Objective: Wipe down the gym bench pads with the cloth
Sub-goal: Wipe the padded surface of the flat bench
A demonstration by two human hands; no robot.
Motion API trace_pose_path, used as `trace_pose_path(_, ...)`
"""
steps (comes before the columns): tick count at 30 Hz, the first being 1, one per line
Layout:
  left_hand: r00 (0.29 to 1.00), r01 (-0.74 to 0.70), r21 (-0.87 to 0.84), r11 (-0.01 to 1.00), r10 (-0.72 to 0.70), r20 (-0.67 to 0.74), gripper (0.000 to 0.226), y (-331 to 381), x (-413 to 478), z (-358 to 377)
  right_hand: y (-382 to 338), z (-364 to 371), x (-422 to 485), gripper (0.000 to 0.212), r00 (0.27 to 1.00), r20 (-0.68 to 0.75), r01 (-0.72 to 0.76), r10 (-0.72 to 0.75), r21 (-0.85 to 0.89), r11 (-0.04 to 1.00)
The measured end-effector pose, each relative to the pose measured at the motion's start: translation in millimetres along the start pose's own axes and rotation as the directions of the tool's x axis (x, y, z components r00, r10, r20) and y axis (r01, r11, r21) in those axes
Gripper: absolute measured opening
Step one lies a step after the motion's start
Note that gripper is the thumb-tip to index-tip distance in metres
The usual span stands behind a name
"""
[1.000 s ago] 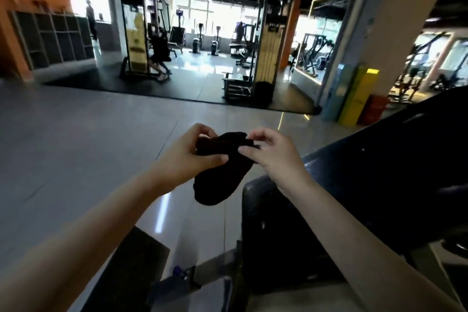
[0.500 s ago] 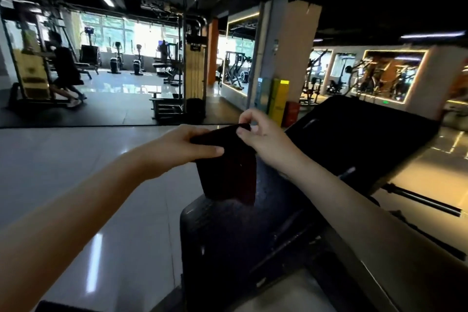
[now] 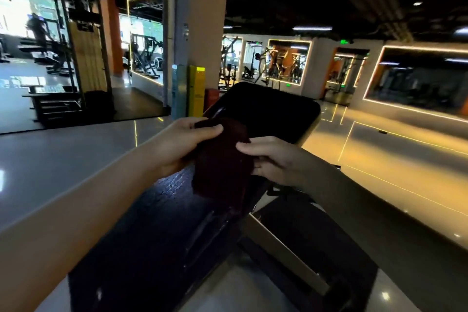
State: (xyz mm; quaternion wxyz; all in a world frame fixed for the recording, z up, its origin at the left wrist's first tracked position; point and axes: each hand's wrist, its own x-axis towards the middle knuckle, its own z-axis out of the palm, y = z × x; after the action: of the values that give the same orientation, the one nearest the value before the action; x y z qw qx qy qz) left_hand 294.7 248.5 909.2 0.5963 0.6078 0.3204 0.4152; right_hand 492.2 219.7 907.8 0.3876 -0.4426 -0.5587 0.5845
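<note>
Dark cloth [image 3: 222,159] held mid-frame w/ both hands, just above the near bench pad [image 3: 162,230] — can't tell if it touches. Left hand [image 3: 187,142] pinches the cloth's top edge, thumb over it; right hand [image 3: 273,159] grips its right side, fingers closed on the fabric. Back pad [image 3: 268,109] tilts up behind the cloth, center frame. Glossy floor [image 3: 50,159] at left.

a dark maroon cloth [image 3: 222,159] over glossy black bench pads [image 3: 162,225]. pale grey glossy floor [image 3: 63,149], amber-lit at its right edge. a yellow box [image 3: 196,91] behind.
</note>
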Motion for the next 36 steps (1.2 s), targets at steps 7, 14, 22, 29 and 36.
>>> trace_pose_path(7, 0.999, -0.018, 0.121, 0.992, 0.012, 0.05, 0.005, -12.5, 80.3, 63.6, -42.0, -114.4, -9.6, 0.022, 0.932, -0.285, 0.085, -0.223, -0.427, 0.9)
trace_pose_path(14, 0.937, -0.149, 0.593, 0.791, 0.305, -0.17, 0.016, -24.5, 173.8, 93.3, -76.8, -171.6, 60.3, 0.03, 0.765, -0.085, 0.073, -0.638, -0.974, 0.216)
trace_pose_path(22, 0.947, -0.136, 0.908, 0.397, 0.321, 0.001, 0.044, -47.0, 194.0, 62.8, -46.4, -162.3, 70.9, 0.059, 0.859, 0.094, -0.011, -0.503, -0.979, -0.203)
trace_pose_path(29, 0.985, -0.145, 0.967, 0.211, -0.061, 0.162, 0.099, -65.8, 174.6, 17.2, -27.6, -159.4, 78.3, 0.082, 0.959, 0.007, -0.11, -0.282, -0.911, -0.396)
trace_pose_path(36, 0.983, -0.183, 0.966, 0.182, 0.045, 0.178, 0.096, -91.4, 181.6, 16.8, -48.9, -144.6, 151.2, 0.053, 0.966, -0.123, -0.204, -0.229, -0.904, -0.375)
